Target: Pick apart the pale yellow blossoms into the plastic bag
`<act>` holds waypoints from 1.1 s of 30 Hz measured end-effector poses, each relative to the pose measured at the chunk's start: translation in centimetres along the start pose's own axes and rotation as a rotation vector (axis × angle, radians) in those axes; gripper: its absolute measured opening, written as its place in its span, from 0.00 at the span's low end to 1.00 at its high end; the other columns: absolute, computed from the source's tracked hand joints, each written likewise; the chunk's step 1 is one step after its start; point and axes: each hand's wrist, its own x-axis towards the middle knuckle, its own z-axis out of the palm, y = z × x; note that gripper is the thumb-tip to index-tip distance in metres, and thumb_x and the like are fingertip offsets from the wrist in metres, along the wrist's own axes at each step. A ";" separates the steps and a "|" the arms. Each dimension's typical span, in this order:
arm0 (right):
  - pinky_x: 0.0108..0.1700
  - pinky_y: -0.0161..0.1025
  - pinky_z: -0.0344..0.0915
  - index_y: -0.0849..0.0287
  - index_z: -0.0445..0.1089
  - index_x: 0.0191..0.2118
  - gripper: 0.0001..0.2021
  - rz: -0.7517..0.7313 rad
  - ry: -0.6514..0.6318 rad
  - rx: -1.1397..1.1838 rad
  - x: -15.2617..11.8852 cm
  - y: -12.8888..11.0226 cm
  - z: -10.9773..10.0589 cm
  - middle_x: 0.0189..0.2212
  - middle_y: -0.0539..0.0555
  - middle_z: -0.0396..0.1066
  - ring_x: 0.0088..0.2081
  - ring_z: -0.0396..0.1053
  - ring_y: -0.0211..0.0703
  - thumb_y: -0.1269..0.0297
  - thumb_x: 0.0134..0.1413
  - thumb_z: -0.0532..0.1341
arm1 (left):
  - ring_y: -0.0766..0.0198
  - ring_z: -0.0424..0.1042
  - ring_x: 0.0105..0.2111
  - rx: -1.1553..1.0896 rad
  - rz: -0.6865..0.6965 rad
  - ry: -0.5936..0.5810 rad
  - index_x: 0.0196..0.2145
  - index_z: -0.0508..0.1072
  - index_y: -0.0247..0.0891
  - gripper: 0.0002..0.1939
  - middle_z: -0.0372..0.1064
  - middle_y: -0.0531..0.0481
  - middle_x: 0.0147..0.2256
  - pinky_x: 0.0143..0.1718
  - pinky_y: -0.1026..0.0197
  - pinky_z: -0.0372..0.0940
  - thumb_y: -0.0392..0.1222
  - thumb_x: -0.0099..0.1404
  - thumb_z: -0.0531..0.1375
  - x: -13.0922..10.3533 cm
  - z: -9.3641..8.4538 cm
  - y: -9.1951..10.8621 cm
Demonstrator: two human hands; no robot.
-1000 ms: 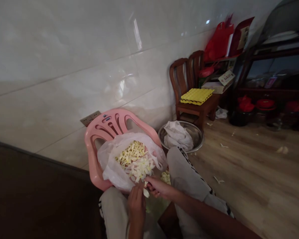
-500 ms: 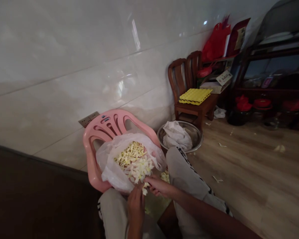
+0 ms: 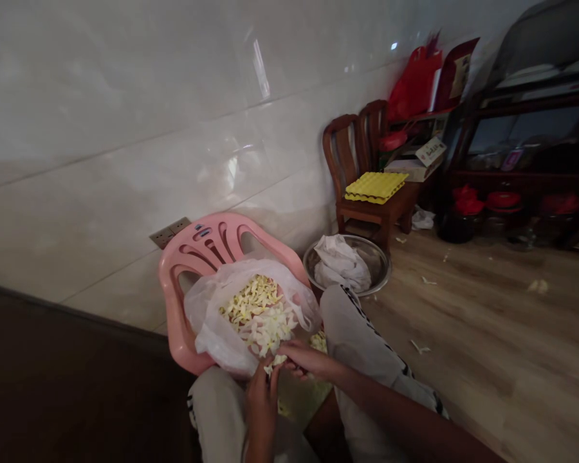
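Between my hands is a small pale flower [image 3: 275, 363], just in front of the bag's near edge. My left hand [image 3: 260, 390] has its fingers closed at the flower's left side. From the right, my right hand [image 3: 303, 358] pinches at the same flower, its fingertips partly hidden. A white plastic bag [image 3: 217, 337] lies spread open on the seat of a pink plastic chair [image 3: 174, 321]. Inside the bag are many white and yellowish flowers [image 3: 258, 312]. Below my hands, between my knees, a pale container with more flowers [image 3: 319, 341] shows in part.
To the right, a metal basin [image 3: 379, 267] holds a white bag [image 3: 341, 263]. Behind it a wooden chair [image 3: 340, 148] carries yellow egg trays [image 3: 376, 185]. Flower scraps [image 3: 419, 347] are scattered on the wood floor. Jars with red covers [image 3: 504, 202] stand by a dark cabinet.
The flower between my hands has shifted up and left, turning from hanging down to lying more sideways. My hands have come slightly closer together. The view has shifted a little.
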 end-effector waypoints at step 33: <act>0.20 0.30 0.65 0.59 0.63 0.33 0.12 -0.151 -0.012 -0.118 3.1 3.4 -1.7 0.20 0.42 0.64 0.18 0.69 0.36 0.55 0.54 0.61 | 0.50 0.74 0.50 -0.207 -0.210 -0.051 0.51 0.71 0.36 0.24 0.76 0.38 0.48 0.51 0.49 0.69 0.54 0.64 0.56 0.1 1.1 -0.6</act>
